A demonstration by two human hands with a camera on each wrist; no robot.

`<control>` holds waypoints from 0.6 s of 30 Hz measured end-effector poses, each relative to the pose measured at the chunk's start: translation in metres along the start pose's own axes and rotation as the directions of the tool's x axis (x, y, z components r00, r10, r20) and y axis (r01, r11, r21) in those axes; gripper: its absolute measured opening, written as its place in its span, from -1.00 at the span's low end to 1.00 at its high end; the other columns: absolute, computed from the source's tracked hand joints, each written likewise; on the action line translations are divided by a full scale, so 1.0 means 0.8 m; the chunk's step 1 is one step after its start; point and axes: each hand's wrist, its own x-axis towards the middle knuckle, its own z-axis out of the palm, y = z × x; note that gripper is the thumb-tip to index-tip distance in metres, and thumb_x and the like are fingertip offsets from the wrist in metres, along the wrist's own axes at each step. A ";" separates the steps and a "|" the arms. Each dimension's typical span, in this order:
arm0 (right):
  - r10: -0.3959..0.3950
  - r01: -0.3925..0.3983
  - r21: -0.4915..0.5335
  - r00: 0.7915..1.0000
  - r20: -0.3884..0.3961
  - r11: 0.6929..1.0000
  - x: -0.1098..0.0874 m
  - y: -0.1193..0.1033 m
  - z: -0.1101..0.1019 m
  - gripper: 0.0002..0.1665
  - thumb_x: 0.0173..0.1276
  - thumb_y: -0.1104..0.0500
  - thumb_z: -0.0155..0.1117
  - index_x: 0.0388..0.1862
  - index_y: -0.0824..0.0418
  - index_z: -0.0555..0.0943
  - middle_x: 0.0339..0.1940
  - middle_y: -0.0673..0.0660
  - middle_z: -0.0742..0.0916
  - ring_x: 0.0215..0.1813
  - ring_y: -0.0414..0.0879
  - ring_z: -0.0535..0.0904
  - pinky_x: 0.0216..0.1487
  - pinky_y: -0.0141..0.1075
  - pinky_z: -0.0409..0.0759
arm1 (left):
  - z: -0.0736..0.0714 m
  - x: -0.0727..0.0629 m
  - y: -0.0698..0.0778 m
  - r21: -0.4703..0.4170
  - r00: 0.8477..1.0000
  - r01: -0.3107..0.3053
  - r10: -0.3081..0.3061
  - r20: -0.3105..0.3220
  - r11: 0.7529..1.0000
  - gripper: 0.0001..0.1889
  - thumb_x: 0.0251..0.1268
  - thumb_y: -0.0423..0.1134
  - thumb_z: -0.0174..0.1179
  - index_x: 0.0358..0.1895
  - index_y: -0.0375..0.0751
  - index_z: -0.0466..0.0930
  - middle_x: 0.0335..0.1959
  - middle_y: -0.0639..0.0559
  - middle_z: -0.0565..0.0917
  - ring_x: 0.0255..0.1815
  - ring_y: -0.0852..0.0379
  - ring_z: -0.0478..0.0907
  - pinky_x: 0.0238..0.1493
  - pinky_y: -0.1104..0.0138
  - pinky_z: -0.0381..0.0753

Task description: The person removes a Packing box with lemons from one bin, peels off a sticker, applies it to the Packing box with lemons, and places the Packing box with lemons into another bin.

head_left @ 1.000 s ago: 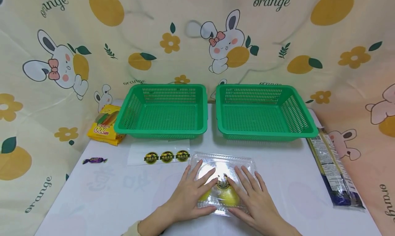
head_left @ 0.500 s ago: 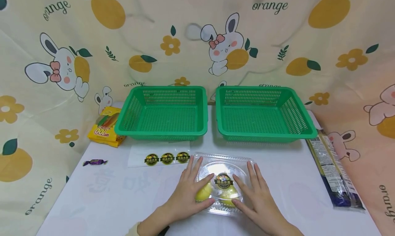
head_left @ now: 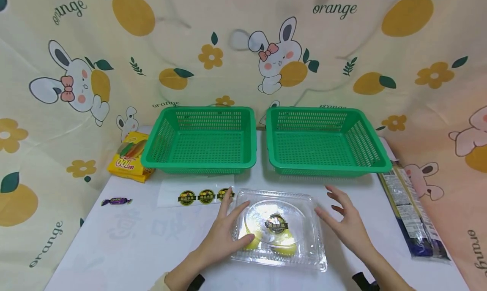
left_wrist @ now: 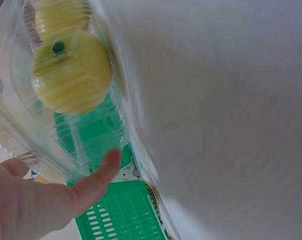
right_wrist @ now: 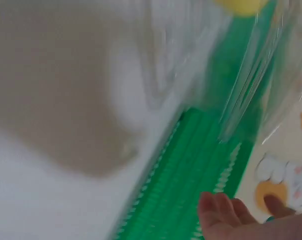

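A clear plastic clamshell box [head_left: 304,248] lies lid-down on the white table in the head view. Two yellow fruits [left_wrist: 73,72] sit inside, and a round black-and-gold sticker [head_left: 276,224] is on the middle of its lid. My left hand [head_left: 220,236] is at the box's left side, fingers spread along the edge and thumb over the lid's near left part. To the right of the box, my right hand [head_left: 348,223] is raised with fingers loosely bent and nothing in them; its fingertips are close to the box's right edge.
Two green baskets [head_left: 198,168] [head_left: 327,169] stand at the back. Behind the left hand lies a sheet of round stickers [head_left: 206,196]. A yellow snack packet [head_left: 129,160] and purple wrapped candy [head_left: 116,201] are left; a long dark packet [head_left: 414,215] lies right.
Both hands were spread over the lid. The right hand has lifted off and moved right; the left has shifted to the left edge. The box has turned slightly, its right side nearer.
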 end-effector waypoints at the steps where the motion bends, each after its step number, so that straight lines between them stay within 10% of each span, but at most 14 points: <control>1: 0.029 -0.028 0.035 0.999 -0.032 0.999 0.006 0.006 -0.004 -0.27 0.35 0.27 0.37 0.44 0.33 0.33 0.33 0.15 0.50 0.30 -0.01 0.44 0.17 -0.30 0.49 | -0.001 0.000 -0.001 -0.012 1.000 0.013 -0.013 0.003 1.000 -0.17 0.16 0.09 0.37 0.52 0.09 0.27 0.64 -0.04 -0.36 0.52 -0.33 0.03 0.13 -0.38 0.37; 5: 0.202 -0.151 0.325 0.970 -0.132 0.934 0.027 0.025 -0.020 -0.51 0.40 0.30 0.31 0.28 0.29 0.45 0.04 -0.11 0.65 0.01 -0.34 0.59 -0.07 -0.58 0.55 | -0.002 0.001 -0.004 -0.049 0.998 0.059 -0.058 0.020 0.997 -0.13 0.15 0.05 0.39 0.55 0.12 0.20 0.64 -0.04 -0.28 0.49 -0.35 0.13 0.16 -0.36 0.36; 9: 0.354 -0.175 0.699 0.927 -0.119 0.693 0.043 0.038 -0.039 -0.67 0.39 0.37 0.28 0.08 0.16 0.53 -0.15 -0.04 0.71 -0.15 -0.26 0.69 -0.14 -0.44 0.66 | -0.002 0.002 -0.005 -0.035 0.997 0.069 -0.069 0.025 0.997 -0.09 0.14 0.03 0.39 0.57 0.11 0.14 0.63 -0.08 -0.17 0.49 -0.38 0.12 0.17 -0.38 0.32; 14: 0.429 -0.165 0.908 0.903 -0.019 0.386 0.055 0.048 -0.063 -0.73 0.43 0.43 0.18 0.03 0.20 0.48 -0.24 0.09 0.74 -0.20 -0.08 0.76 -0.16 -0.27 0.72 | -0.003 0.002 -0.003 -0.037 0.995 0.093 -0.092 0.028 0.995 -0.05 0.13 0.04 0.39 0.58 0.13 0.08 0.63 -0.05 -0.13 0.50 -0.35 0.09 0.19 -0.39 0.29; 18: 0.499 -0.200 0.949 0.865 0.055 0.242 0.063 0.053 -0.076 -0.65 0.42 0.43 0.19 0.10 0.20 0.42 -0.25 0.12 0.75 -0.18 -0.02 0.77 -0.17 -0.21 0.73 | -0.005 0.002 -0.003 -0.071 0.994 0.109 -0.108 0.024 0.991 0.00 0.12 0.04 0.40 0.60 0.11 0.01 0.63 -0.05 -0.12 0.48 -0.31 0.16 0.20 -0.41 0.27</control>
